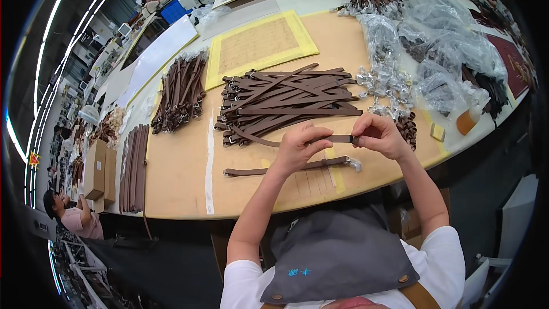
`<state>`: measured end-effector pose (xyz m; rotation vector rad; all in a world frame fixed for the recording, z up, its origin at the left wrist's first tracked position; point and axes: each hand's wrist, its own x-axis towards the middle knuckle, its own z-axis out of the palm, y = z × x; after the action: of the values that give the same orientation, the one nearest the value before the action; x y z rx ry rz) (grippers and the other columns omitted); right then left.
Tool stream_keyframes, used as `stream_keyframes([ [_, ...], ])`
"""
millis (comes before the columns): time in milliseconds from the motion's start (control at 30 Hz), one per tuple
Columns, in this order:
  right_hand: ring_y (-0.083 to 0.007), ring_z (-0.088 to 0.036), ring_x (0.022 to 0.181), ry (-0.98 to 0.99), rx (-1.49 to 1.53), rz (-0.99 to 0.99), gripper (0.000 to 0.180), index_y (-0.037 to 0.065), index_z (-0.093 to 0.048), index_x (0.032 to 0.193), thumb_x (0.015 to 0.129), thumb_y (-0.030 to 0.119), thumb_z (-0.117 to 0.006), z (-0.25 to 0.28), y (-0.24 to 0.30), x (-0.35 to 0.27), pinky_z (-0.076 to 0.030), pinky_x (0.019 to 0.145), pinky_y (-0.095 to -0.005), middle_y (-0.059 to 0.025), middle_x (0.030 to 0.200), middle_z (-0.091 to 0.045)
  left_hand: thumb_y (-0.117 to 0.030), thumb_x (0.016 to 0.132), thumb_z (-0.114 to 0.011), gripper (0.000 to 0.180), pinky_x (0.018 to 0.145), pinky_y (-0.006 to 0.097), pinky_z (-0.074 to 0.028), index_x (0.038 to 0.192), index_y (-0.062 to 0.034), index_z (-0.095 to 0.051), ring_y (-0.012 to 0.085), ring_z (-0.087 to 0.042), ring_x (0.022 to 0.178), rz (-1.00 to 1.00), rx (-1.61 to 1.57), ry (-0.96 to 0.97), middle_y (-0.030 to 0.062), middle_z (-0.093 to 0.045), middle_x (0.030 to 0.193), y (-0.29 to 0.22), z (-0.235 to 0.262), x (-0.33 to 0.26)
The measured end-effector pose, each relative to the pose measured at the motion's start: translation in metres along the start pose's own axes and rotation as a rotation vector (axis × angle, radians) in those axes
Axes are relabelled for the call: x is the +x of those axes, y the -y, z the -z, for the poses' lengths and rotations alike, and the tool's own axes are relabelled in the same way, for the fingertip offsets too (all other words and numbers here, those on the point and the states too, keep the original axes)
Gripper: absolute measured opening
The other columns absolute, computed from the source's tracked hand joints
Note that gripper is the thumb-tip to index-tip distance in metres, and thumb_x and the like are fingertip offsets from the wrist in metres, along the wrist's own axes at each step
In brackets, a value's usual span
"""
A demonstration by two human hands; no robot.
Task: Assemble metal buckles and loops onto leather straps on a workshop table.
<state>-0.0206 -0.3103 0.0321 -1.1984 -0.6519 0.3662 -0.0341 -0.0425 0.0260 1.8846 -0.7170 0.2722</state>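
A thin brown strap (341,138) is stretched between my hands above the table's near side. My left hand (302,147) pinches it between thumb and fingers, and its tail runs left toward the pile. At the strap's right end my right hand (382,137) is closed, fingertips at a small dark band around the strap; whether that is a loop or an end piece I cannot tell. Below lies a finished-looking strap (274,169) with a metal clasp (354,163) partly in clear plastic. Just beyond my hands is a crisscrossed pile of brown straps (291,100) with metal buckles.
Right of the pile lie metal clasps in clear wrap (386,88), small brown loops (408,129), a yellow block (437,132) and a bottle of amber liquid (468,120). Strap bundles (180,91) and flat strips (134,169) lie left. A yellow-edged board (260,43) sits behind. Another person (80,217) works far left.
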Motion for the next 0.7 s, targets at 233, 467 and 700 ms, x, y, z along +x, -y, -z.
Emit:
stream_keyframes([
  [233, -0.0124, -0.065, 0.092, -0.057, 0.01, -0.081, 0.024, 0.003, -0.057, 0.108, 0.089, -0.006, -0.069, 0.002, -0.002, -0.001, -0.054, 0.082, -0.0279, -0.0055, 0.101, -0.065, -0.017, 0.08, -0.084, 0.025, 0.057, 0.03, -0.04, 0.101, -0.0058, -0.075, 0.0152, -0.05, 0.064, 0.052, -0.026, -0.007, 0.0036, -0.055, 0.072, 0.001, 0.0, -0.003],
  [467, -0.0102, -0.065, 0.086, -0.115, -0.063, -0.144, 0.021, 0.003, -0.058, 0.105, 0.089, -0.004, -0.07, 0.001, -0.003, 0.002, -0.054, 0.077, -0.0251, -0.005, 0.099, -0.067, -0.016, 0.079, -0.084, 0.024, 0.057, 0.03, -0.041, 0.099, -0.0056, -0.075, 0.0155, -0.053, 0.063, 0.052, -0.008, -0.021, 0.004, -0.057, 0.073, 0.006, -0.003, -0.004],
  [700, -0.0101, -0.067, 0.084, -0.167, -0.038, -0.162, 0.014, 0.002, -0.061, 0.102, 0.091, 0.001, -0.071, 0.01, -0.022, 0.001, -0.054, 0.074, -0.0245, -0.0047, 0.092, -0.069, -0.017, 0.079, -0.084, 0.024, 0.056, 0.03, -0.043, 0.099, -0.0075, -0.076, 0.0172, -0.055, 0.062, 0.039, 0.05, -0.031, 0.005, -0.058, 0.072, 0.007, -0.007, -0.006],
])
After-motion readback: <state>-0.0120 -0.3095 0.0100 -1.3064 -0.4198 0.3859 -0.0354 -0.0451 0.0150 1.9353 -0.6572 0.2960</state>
